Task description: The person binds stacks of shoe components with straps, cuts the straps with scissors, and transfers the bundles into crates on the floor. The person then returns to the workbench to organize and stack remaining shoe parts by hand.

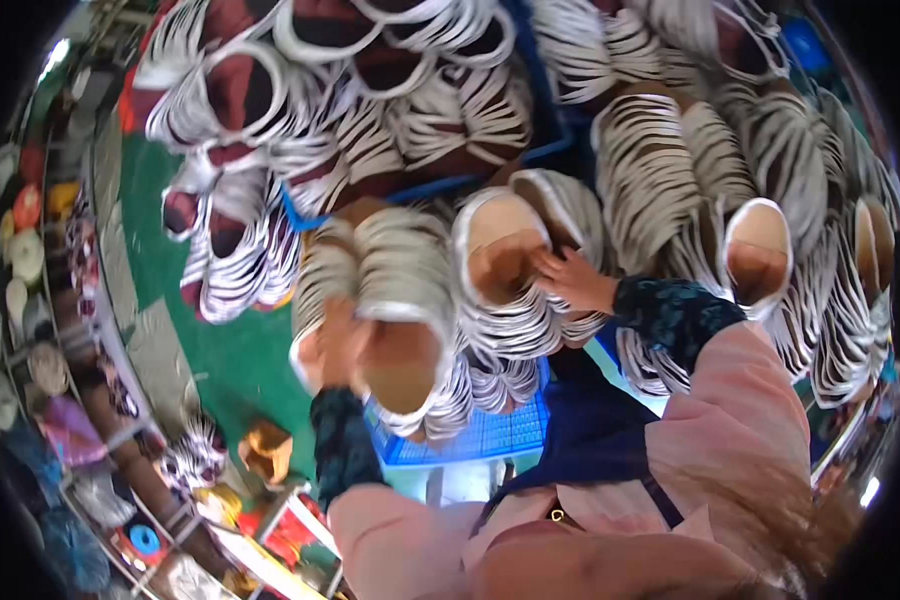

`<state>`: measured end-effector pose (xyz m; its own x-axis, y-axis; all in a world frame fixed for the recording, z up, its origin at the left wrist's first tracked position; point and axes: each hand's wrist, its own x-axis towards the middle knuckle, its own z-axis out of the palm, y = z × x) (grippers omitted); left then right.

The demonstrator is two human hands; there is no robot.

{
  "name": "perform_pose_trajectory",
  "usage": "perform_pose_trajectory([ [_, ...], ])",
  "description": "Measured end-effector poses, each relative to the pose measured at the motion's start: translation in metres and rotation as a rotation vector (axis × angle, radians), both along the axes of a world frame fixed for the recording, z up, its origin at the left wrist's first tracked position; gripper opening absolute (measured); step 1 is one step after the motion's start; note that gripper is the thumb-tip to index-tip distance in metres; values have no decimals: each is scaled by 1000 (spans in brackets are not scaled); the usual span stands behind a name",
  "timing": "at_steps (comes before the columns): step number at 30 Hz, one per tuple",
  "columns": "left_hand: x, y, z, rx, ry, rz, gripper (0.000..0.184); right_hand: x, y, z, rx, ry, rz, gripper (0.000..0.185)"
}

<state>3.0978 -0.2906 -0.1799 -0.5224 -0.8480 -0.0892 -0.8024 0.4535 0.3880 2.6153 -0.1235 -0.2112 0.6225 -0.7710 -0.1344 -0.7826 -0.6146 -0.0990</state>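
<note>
Nested stacks of shoe uppers with white edges and tan linings lie in front of me. My left hand (pixel 342 342) is between two columns of a stack (pixel 405 260), against its near end; motion smears its fingers. My right hand (pixel 573 280) reaches to another stack (pixel 510 325), fingers stretched out and apart at the rim of its top tan upper (pixel 495 230). Whether those fingertips press on the upper or only rest there is unclear. Beneath these stacks shows a blue plastic crate (pixel 470 435).
More stacked uppers (pixel 660 160) stand at the right, and maroon-lined ones (pixel 245 90) fill a blue-edged container behind. At left, a metal rack (pixel 120 430) holds assorted materials beside the green floor (pixel 235 350). A tan piece (pixel 266 452) lies near it.
</note>
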Motion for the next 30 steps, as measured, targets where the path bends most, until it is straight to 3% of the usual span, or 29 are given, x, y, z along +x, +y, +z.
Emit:
perform_pose_trajectory([
  [2, -24, 3, -64, -97, -180, 24, 29, 4, -4, 15, -10, -1, 39, 44],
  [5, -1, -16, -161, -612, -653, -156, 23, 6, -10, 16, -16, 38, 51, 43],
  [6, -35, -23, -101, -62, -277, 88, 23, 9, -5, 15, -8, 47, 59, 43],
  [8, -15, -26, -142, 50, -366, 164, 23, 11, 0, 16, 47, 12, 65, 40],
  [9, -9, -33, -160, -54, -498, 137, 23, 10, -7, 15, 51, -1, 56, 39],
  [11, 8, -31, -192, -60, -315, 233, 23, 7, -6, 7, 74, -39, 29, 37],
  [12, 8, -29, -187, -71, -224, 247, 22, 6, -8, 6, 135, -65, 3, 37],
  [13, 5, -28, -173, 15, -296, 253, 24, 4, -15, 6, 189, -90, -20, 38],
  [14, 17, -24, -202, 244, 119, 500, 26, 1, -21, 1, 217, -119, -30, 40],
  [16, 7, -12, -209, 175, -225, 520, 28, -3, -30, -15, 217, -74, -48, 52],
  [17, -8, 7, -209, -151, -957, 241, 30, -8, -34, -27, 230, -72, -44, 59],
  [18, -41, 28, -167, -386, -1355, 204, 29, -10, -42, -28, 258, -68, -47, 67],
  [21, -56, 37, -119, -284, -1192, 158, 30, -11, -52, -14, 307, -40, -15, 86],
  [22, -34, 27, -138, -177, -766, 364, 30, -8, -51, -14, 293, -42, -15, 88],
  [23, -19, 17, -149, -175, -723, 398, 26, -3, -45, -12, 281, -49, -21, 89],
  [25, -26, 26, -134, -494, -162, 627, 26, 3, -33, -7, 172, -39, -18, 62],
  [27, -31, 41, -135, -297, -562, 436, 31, 15, -13, -18, -61, -45, -37, 43],
  [28, -38, 55, -131, -207, -638, 368, 34, 28, -4, -11, -184, -43, -87, 25],
  [30, -50, 89, -121, -157, -618, 315, 40, 58, 17, 9, -70, 47, -167, 31],
])
